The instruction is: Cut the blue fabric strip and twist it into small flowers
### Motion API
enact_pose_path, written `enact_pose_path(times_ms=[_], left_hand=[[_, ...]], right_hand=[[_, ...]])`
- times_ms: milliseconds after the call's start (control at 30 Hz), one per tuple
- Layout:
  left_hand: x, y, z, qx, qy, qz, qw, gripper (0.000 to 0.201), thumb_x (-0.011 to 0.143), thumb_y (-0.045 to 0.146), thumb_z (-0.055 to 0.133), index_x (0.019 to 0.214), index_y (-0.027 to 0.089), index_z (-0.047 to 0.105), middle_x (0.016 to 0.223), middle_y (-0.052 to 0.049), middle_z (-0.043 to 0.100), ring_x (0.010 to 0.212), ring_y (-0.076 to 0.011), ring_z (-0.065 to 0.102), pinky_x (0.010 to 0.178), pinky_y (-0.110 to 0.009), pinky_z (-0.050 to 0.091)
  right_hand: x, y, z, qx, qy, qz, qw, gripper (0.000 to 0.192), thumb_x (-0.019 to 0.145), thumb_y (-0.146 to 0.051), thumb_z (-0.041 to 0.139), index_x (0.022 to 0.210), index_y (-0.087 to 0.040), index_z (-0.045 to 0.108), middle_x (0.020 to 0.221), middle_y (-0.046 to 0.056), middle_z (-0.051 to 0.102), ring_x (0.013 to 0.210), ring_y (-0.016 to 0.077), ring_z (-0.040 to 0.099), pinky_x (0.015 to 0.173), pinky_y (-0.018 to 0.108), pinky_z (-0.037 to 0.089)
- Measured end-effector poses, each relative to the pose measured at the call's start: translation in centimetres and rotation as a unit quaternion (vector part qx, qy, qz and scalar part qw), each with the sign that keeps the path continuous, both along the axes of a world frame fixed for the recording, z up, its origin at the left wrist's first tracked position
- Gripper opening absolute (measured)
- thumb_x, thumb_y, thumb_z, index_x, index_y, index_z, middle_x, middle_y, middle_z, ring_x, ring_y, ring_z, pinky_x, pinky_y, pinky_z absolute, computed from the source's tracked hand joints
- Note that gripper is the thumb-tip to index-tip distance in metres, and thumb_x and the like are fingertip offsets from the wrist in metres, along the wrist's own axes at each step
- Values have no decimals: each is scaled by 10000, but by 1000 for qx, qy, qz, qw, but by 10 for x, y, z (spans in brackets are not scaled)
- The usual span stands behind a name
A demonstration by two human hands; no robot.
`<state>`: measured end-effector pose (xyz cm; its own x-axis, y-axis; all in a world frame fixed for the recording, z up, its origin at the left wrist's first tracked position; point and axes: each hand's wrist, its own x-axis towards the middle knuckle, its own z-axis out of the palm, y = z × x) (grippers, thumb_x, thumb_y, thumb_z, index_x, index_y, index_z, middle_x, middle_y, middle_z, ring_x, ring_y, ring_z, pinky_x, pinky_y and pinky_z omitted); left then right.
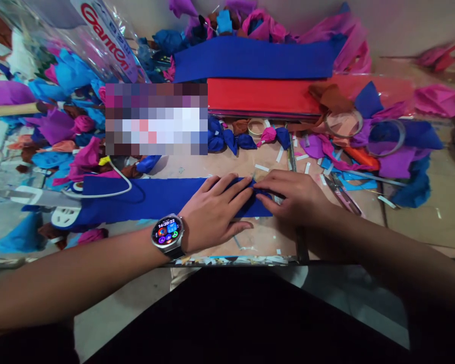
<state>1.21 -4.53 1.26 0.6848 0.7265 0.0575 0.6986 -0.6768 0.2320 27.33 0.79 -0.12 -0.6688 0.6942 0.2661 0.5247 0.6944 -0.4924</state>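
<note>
Bare forearms, no sleeves; round silver-cased smartwatch (168, 233), dark strap, colourful dial, on the left wrist

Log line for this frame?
left hand: flat on blue strip | right hand: pinching strip end | scissors: beside right hand

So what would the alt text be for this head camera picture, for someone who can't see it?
Two bare hands press on the right end of a long blue paper strip on a cluttered craft table: the left hand, with a smartwatch on its wrist, lies flat, and the right hand pinches the end. Around them lie crumpled paper flowers, tape rings, scissors and a red sheet.
</note>
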Motion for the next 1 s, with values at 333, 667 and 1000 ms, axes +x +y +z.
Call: enact_pose_path(times_ms=[333,667,1000], left_hand=[[0,-1,1,9,-2,12,1000,669,1106,654,482,1541,164,615,1725,-155,512,1595,-392,444,1321,-637,344],[-1,0,2,6,-6,9,1000,613,1104,601,524,1549,191,620,1688,-144,556,1588,-390,456,1335,-636,334],[0,1,0,-4,-12,-5,1000,742,1093,621,537,1702,206,450,1751,-155,475,1630,-389,412,1351,-638,317]], right_hand=[[5,-2,4,-18,-45,11,999,263,1005,-291,717,1244,-243,815,1072,80,784,944,230,730,819,349,574],[10,9,7,-26,-54,33,998,274,1037,-324,679,1245,-284,854,1048,68,775,908,209,724,796,327,562],[12,15,6,-21,-59,40,997,274,1007,-266,676,1199,-282,871,1074,77,771,943,221,716,813,335,552]])
